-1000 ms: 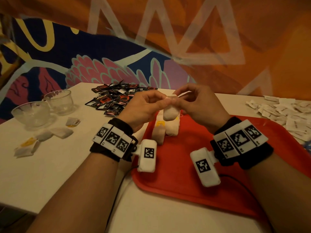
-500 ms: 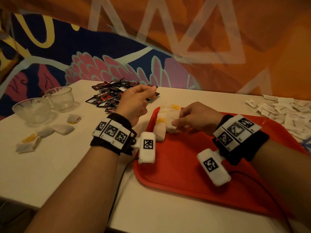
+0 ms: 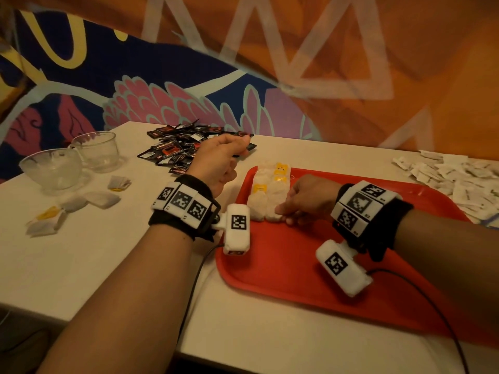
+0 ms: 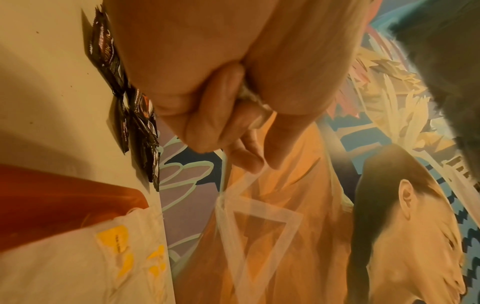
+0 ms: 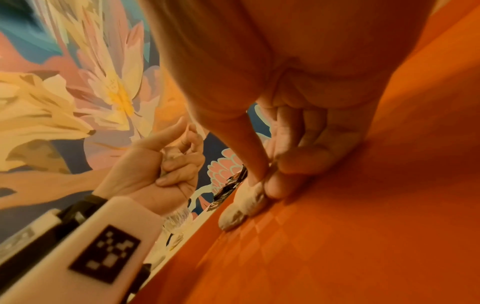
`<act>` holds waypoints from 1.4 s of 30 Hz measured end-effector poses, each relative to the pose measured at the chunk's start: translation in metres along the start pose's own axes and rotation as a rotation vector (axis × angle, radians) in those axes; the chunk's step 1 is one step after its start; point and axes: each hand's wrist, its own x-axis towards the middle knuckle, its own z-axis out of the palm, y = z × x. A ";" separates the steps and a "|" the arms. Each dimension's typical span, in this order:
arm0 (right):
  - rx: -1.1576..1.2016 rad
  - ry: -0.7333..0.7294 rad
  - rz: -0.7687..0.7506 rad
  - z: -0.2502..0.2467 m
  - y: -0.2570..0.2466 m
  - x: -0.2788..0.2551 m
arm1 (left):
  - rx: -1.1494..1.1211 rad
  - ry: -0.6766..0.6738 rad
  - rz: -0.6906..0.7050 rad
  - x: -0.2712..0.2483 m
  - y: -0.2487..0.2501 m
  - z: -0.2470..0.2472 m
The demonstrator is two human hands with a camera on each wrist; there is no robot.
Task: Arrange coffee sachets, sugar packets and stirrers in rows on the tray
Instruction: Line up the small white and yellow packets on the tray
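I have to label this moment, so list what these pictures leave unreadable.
- Left hand: fingers curled; a whitish scrap shows between them in the left wrist view, too blurred to name.
- White bag under the right hand: fingers cover its near end in the head view.
- White packets: cut off by the head view's right edge.
- Dark sachets: print too small to read.

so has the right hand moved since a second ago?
Yes. The right hand has come down from above the red tray to its surface, fingers pressing a white bag into the row.
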 end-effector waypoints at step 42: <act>0.215 0.380 -0.691 -0.011 -0.013 -0.008 | 0.016 -0.441 -0.020 -0.017 0.004 0.022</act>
